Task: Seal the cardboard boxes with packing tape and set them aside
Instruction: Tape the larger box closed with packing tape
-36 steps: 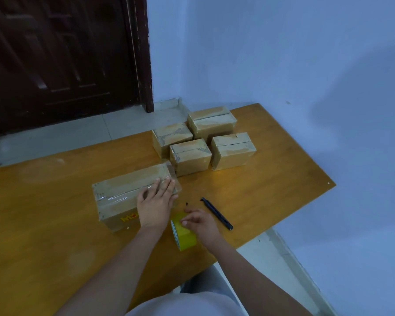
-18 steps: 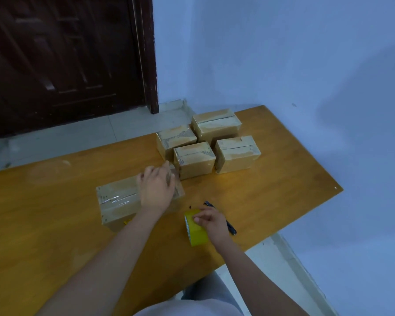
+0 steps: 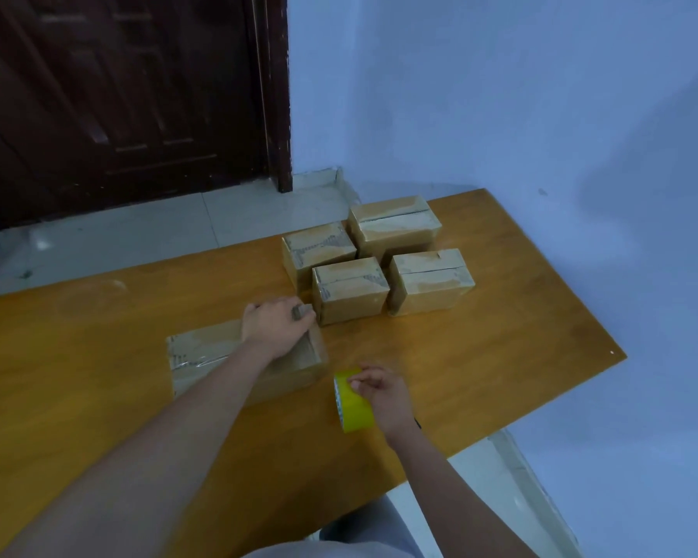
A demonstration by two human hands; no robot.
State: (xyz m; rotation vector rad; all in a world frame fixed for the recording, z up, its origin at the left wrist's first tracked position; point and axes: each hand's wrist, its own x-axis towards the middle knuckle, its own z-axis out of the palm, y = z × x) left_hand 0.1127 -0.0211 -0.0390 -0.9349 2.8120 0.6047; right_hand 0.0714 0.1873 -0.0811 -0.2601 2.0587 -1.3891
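Counting five boxes [image 3: 351, 289], one tape roll [image 3: 353, 400]

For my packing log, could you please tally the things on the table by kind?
Small cardboard boxes: 4
Long cardboard box: 1, under the left hand
Yellow tape roll: 1, held by the right hand
Total: 6

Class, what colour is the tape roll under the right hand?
Yellow; the tape roll, held by the right hand, shows in the head view.
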